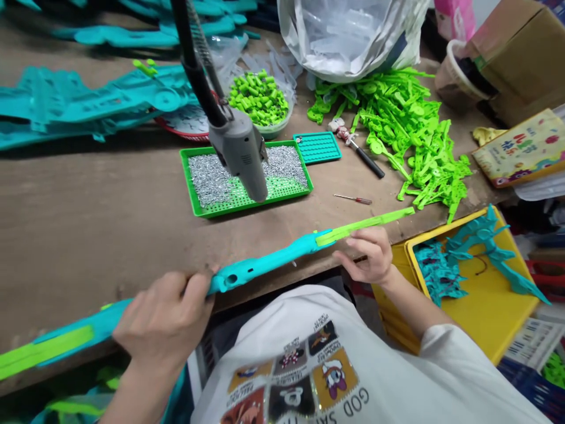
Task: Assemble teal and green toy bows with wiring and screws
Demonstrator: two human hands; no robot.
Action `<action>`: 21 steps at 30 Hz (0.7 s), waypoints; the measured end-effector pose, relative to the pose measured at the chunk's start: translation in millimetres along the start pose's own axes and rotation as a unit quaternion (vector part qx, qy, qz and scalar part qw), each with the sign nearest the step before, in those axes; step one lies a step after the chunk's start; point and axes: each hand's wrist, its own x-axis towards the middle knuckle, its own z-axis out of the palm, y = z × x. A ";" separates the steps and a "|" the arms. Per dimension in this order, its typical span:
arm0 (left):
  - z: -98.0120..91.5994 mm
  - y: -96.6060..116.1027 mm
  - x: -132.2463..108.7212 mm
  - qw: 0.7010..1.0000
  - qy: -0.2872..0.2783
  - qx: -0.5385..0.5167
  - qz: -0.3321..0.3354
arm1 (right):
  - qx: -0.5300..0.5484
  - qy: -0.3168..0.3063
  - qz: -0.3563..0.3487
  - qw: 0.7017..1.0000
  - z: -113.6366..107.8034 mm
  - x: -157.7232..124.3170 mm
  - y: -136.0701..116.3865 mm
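A long teal plastic toy part (265, 262) with lime green strips at both ends lies across the near edge of the wooden table (88, 224). My left hand (165, 321) is closed around its middle-left section. My right hand (368, 256) pinches the part from below, just where the right green strip (366, 224) joins the teal body. A grey electric screwdriver (241, 153) hangs on a black arm above a green tray (194, 194) of small silver screws.
Teal parts (88, 100) are piled at the back left. A bowl of green pegs (258, 97), a heap of green parts (410, 129), a small teal tray (316, 147), two hand screwdrivers and a plastic bag lie behind. A yellow bin (485, 306) with teal parts stands at right.
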 end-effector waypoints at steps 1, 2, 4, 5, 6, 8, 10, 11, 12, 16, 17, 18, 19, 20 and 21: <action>-0.5 1.9 -0.3 1.000 0.000 -0.002 0.005 | 0.003 -0.022 0.005 1.000 -2.2 5.5 -2.4; -0.4 3.8 -0.7 1.000 0.001 -0.004 0.010 | 0.013 -0.058 0.012 0.998 -3.2 11.2 -5.0; 1.6 7.1 -2.6 1.000 -0.002 -0.009 0.019 | 0.053 -0.149 0.018 0.987 -0.1 21.4 -10.4; 3.3 8.4 -3.8 1.000 -0.005 -0.009 0.023 | 0.074 -0.189 0.015 0.979 4.1 25.1 -12.7; 4.9 9.5 -4.8 1.000 -0.007 -0.009 0.025 | 0.089 -0.222 0.009 0.971 9.7 27.5 -14.4; 5.5 10.8 -4.9 1.000 -0.016 -0.015 0.020 | 0.096 -0.264 0.000 0.960 23.1 28.3 -15.7; -0.3 11.8 0.3 0.997 -0.049 -0.051 0.010 | 0.098 -0.282 0.003 0.955 35.3 25.4 -14.4; -5.9 12.7 5.4 0.993 -0.075 -0.090 0.003 | 0.104 -0.284 0.006 0.953 39.8 23.5 -13.3; -12.7 14.3 11.9 0.984 -0.105 -0.143 -0.002 | 0.114 -0.283 0.008 0.952 43.1 21.6 -12.1; -36.6 28.9 41.2 0.928 -0.168 -0.334 -0.005 | 0.154 -0.270 0.002 0.950 47.3 18.2 -10.9; -38.5 34.0 46.2 0.925 -0.164 -0.343 0.000 | 0.153 -0.267 -0.002 0.952 47.6 17.9 -11.6; -38.5 39.0 49.4 0.928 -0.156 -0.338 0.004 | 0.147 -0.264 -0.006 0.953 48.0 17.6 -12.7; -36.8 43.5 50.8 0.934 -0.148 -0.325 0.010 | 0.137 -0.263 -0.008 0.955 48.7 17.3 -13.9; -34.1 47.3 50.7 0.939 -0.144 -0.311 0.015 | 0.123 -0.262 -0.009 0.957 49.5 16.8 -15.1; -30.9 50.0 49.5 0.943 -0.143 -0.298 0.019 | 0.108 -0.261 -0.009 0.959 50.6 16.3 -16.4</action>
